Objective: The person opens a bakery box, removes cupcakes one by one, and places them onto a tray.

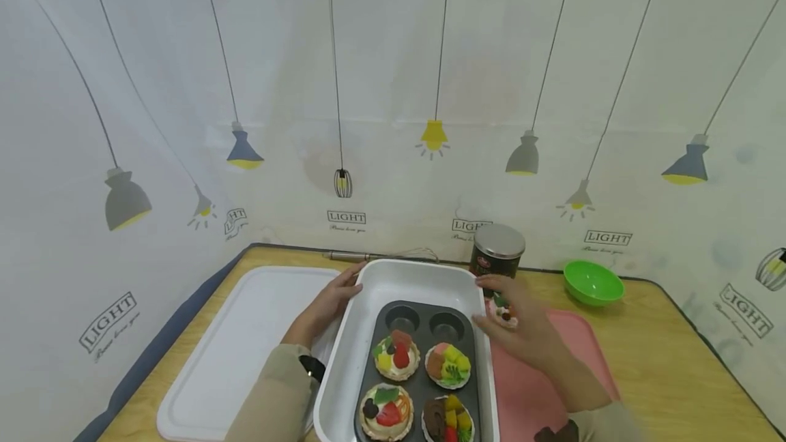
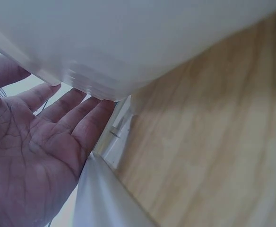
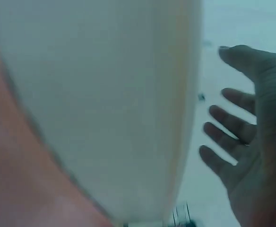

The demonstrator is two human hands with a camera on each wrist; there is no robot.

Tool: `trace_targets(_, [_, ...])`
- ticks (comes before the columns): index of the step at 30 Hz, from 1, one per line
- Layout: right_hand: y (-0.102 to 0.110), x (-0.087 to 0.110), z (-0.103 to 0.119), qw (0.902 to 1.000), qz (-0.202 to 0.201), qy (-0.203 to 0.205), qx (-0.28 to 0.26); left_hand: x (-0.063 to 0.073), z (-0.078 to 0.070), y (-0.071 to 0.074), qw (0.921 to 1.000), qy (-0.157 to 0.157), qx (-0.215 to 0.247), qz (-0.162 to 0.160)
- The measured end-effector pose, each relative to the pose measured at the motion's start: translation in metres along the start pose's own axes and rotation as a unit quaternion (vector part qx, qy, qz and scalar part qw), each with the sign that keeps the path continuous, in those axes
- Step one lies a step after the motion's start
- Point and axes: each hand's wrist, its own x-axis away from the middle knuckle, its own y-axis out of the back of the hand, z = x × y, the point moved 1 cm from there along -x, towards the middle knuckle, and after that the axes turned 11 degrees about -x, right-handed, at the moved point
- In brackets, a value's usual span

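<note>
A deep white rectangular pan [image 1: 331, 367] stands in front of me. Inside it lies a dark muffin tin [image 1: 424, 319] with several fruit tarts [image 1: 389, 413] in its lower cups; its two far cups hold nothing. My left hand [image 1: 325, 305] is at the pan's far left side, thumb by the rim. In the left wrist view, the left hand's extended fingers [image 2: 88, 125] reach to the pan's outer wall. Just off the far right rim, my right hand [image 1: 522, 326] has its fingers spread; the right wrist view shows a gap between these fingers [image 3: 228, 137] and the white wall.
A white tray [image 1: 227, 353] lies left, a pink tray [image 1: 583, 340] right. Another fruit tart [image 1: 500, 309] shows beside the right hand. Behind stand a dark tin can [image 1: 497, 254] with a silver lid and a whisk [image 1: 350, 256]. A green bowl [image 1: 593, 284] sits far right.
</note>
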Motion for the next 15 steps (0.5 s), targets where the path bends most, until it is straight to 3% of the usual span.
trace_targets(2, [-0.02,-0.014,0.023,0.997,0.068,-0.006,-0.038,0.001,0.002,-0.001,1.0,0.004,0.003,0.0])
trace_targets(5, [-0.05,-0.03,0.045,0.9817,0.168,-0.046,-0.077,0.003,0.003,-0.001,1.0,0.0,0.0,0.001])
trace_targets(9, [-0.084,-0.035,0.054,0.9596,0.262,-0.09,-0.05,0.003,0.0,0.0,0.9999,-0.009,-0.011,0.003])
trace_targets(11, [-0.097,-0.032,0.054,0.9549,0.284,-0.087,-0.01,0.002,-0.001,0.001,0.9999,-0.008,-0.013,0.004])
trace_targets(15, [-0.107,-0.022,0.051,0.9576,0.269,-0.085,0.059,0.002,0.001,-0.001,0.9999,-0.004,-0.012,0.002])
